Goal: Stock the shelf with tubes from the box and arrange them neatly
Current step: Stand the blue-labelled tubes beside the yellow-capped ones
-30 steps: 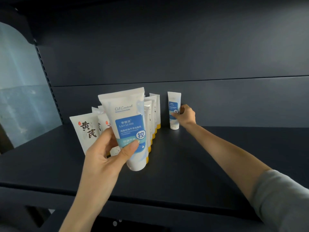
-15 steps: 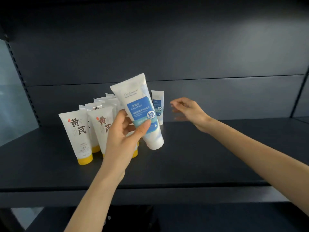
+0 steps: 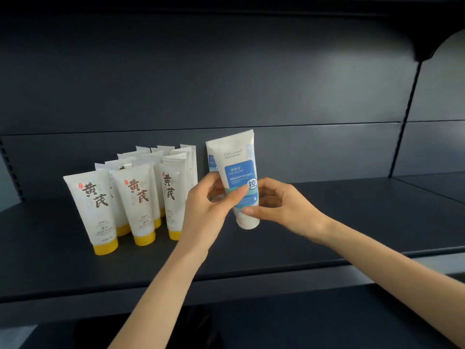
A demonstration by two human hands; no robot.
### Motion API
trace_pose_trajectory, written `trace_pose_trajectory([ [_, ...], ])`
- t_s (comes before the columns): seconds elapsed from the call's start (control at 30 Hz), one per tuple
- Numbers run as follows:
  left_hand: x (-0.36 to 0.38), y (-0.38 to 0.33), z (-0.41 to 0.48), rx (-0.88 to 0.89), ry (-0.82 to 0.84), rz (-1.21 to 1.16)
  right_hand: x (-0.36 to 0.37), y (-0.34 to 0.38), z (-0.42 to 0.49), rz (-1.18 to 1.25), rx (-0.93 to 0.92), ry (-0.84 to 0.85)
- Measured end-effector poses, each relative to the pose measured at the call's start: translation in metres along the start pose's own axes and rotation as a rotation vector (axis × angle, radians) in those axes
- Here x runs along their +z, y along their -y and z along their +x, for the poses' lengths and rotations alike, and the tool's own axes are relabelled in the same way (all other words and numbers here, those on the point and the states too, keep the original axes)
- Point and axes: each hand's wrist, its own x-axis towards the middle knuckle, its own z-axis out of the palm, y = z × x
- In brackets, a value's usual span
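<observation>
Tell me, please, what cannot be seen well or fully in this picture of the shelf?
In the head view:
- The standing blue tube: mostly covered by the held blue tube and the left hand.
- The rear yellow-capped tubes: only tops show behind the front row; count unsure.
- The right hand: fingers behind the held blue tube are hidden.
- The small label print: too small to read.
- The box: outside the frame.

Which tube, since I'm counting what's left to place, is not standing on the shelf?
The blue-label tube, gripped by the left hand and right hand above the shelf; the yellow-capped tubes stand on their caps.
</observation>
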Motion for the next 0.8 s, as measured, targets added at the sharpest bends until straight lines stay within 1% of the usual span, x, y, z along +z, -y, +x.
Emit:
trace_pose_trajectory([
  [0.2, -0.007, 0.0, -0.006, -0.02, 0.011, 0.114, 0.006, -0.006, 0.007, -0.019, -0.027, 0.023],
  [0.37, -0.027, -0.005, -0.017, 0.011, 0.071, 0.313, 0.007, -0.02, 0.027, 0.046, -0.019, 0.051],
  [0.47, -0.045, -0.001, -0.03, 0.017, 0.062, 0.517, 0.002, -0.032, 0.046, 0.071, 0.009, 0.018],
  [0.53, -0.058, 0.003, -0.039, 0.065, 0.064, 0.693, -0.005, -0.042, 0.064, 0.1, 0.032, -0.014],
  [0.6, -0.068, 0.006, -0.048, 0.058, 0.082, 0.895, -0.012, -0.054, 0.083, 0.102, 0.05, -0.058],
  [0.7, -0.08, 0.015, -0.063, 0.024, 0.096, 1.143, -0.022, -0.074, 0.114, 0.058, 0.087, -0.152],
  [0.8, -0.086, 0.015, -0.071, -0.01, 0.135, 1.288, -0.031, -0.098, 0.141, -0.035, 0.163, -0.241],
])
